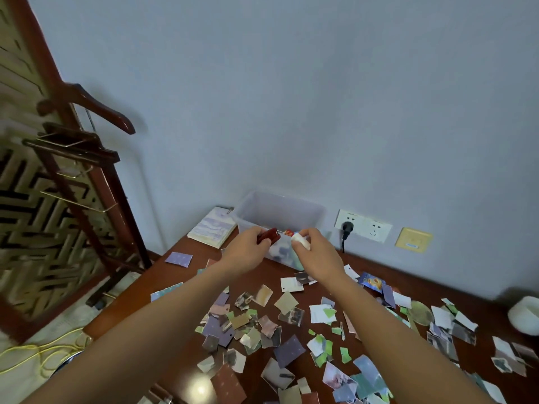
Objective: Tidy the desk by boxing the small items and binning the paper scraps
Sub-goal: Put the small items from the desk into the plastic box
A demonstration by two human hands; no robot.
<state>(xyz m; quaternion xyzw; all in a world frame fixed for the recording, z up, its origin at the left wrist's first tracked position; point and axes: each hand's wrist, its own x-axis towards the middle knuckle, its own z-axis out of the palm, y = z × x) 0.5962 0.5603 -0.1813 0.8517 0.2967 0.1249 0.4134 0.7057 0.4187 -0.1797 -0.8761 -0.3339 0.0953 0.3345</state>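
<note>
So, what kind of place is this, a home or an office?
Most likely a room in a home. A wooden clothes stand is to the left of the desk, wall sockets sit just above the desk, and a notepad and paper scraps lie on it.

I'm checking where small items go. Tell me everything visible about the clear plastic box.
The clear plastic box is a translucent rectangular tub, lidless, upright on the desk by the wall, beside a notebook. Blurred items lie inside. The left hand, holding a red item, and right hand, holding a white item, hide its near rim.
</note>
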